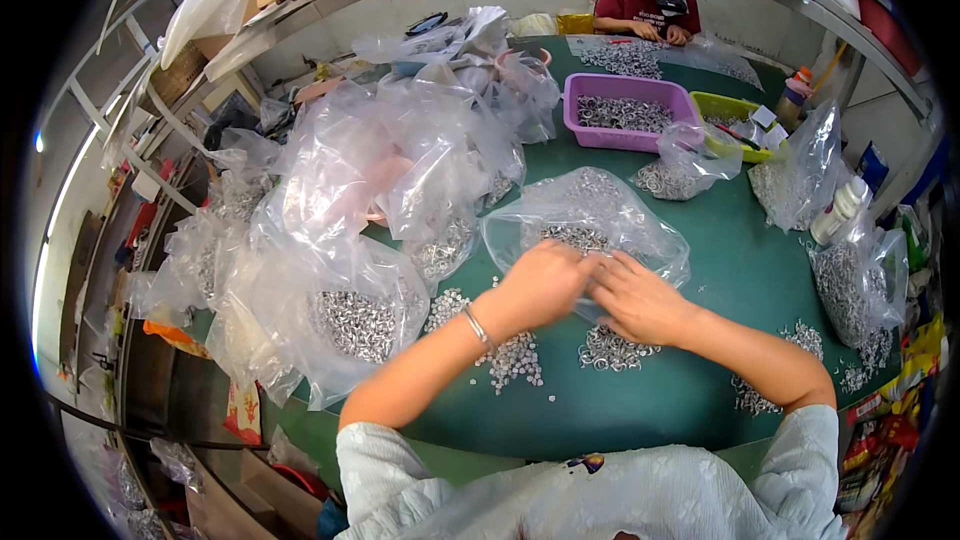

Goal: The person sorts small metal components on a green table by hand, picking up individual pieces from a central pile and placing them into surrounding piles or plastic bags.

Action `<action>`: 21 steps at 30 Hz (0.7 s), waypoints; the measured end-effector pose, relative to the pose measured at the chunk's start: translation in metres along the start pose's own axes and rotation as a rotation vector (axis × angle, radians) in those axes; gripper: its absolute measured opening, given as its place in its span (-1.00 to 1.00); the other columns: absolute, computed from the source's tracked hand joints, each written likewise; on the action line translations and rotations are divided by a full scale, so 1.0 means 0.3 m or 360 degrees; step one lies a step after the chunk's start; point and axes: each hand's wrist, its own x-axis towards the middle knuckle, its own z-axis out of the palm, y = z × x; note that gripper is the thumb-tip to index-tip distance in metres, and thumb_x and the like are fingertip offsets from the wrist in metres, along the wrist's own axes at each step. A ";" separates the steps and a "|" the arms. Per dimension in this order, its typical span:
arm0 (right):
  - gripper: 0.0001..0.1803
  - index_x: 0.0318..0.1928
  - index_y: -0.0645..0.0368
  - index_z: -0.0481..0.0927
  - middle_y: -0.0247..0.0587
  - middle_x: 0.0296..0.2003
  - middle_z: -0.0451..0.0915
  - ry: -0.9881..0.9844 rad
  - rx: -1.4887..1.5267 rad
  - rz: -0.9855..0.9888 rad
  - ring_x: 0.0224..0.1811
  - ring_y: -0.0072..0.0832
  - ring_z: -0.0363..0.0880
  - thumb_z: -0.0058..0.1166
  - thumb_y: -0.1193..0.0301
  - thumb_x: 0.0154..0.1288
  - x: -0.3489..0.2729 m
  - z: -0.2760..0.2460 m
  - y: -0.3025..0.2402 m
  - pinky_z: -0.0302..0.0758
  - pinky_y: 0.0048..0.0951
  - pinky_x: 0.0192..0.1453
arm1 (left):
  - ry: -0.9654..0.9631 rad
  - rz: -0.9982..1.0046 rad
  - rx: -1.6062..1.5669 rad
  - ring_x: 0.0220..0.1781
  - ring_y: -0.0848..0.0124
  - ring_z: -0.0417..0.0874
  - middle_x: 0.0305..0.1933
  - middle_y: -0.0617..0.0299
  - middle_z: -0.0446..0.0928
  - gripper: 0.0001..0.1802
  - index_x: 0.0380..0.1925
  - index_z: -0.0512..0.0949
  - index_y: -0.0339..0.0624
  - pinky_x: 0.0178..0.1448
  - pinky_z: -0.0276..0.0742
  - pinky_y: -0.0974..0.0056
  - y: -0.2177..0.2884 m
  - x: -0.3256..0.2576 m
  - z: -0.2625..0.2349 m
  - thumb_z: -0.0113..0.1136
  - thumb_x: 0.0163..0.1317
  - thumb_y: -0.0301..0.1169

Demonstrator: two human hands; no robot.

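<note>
Over the green table my left hand point(548, 282), with a silver bracelet on its wrist, meets my right hand point(640, 298). Their fingers come together and look closed, but whatever they hold is too small or hidden to make out. Just beyond them lies an opened clear plastic bag point(640, 230) with small silver metal rings point(578, 237) in it. A small heap of similar metal rings point(615, 350) sits below my right hand. Under my left forearm are loose small pale pieces point(513, 362), partly covered by the arm.
Clear bags of metal parts point(362, 325) crowd the left side. A purple bin point(625, 140) and a yellow-green tray point(745, 148) hold more. Filled bags point(850, 280) and a white bottle point(840, 210) line the right edge. A person in a dark cap point(650, 10) works at the far end.
</note>
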 end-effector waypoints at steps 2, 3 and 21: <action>-0.53 -0.06 0.32 0.38 0.04 -0.25 0.55 -0.0157 0.0264 0.0192 0.00 -0.14 0.45 0.12 0.26 0.11 0.015 0.030 0.007 0.06 -0.12 0.37 | -0.0603 -0.0493 0.0124 -0.05 0.10 0.50 -0.18 0.01 0.50 -0.63 -0.18 0.48 -0.22 0.00 0.41 0.08 -0.112 -0.033 0.050 0.13 -0.10 -0.55; -0.52 -0.05 0.30 0.37 0.03 -0.28 0.55 -0.0369 0.0329 0.0435 -0.04 -0.15 0.48 0.12 0.25 0.11 0.001 0.039 0.035 0.06 -0.13 0.38 | -0.0258 -0.0355 0.0195 0.15 0.04 0.39 0.06 -0.08 0.41 -0.56 -0.07 0.46 -0.23 0.16 0.35 0.09 -0.165 -0.044 0.047 0.15 -0.05 -0.50; -0.36 0.06 0.10 0.34 0.03 -0.04 0.41 -0.0121 0.0068 0.0633 0.13 -0.13 0.35 0.24 0.18 -0.06 -0.090 0.319 0.298 0.04 -0.18 0.41 | -0.0051 -0.0557 -0.0713 0.46 -0.06 -0.17 0.38 -0.25 -0.09 -0.21 0.30 -0.04 -0.37 0.47 -0.23 0.13 -0.394 -0.065 0.337 0.10 0.10 -0.47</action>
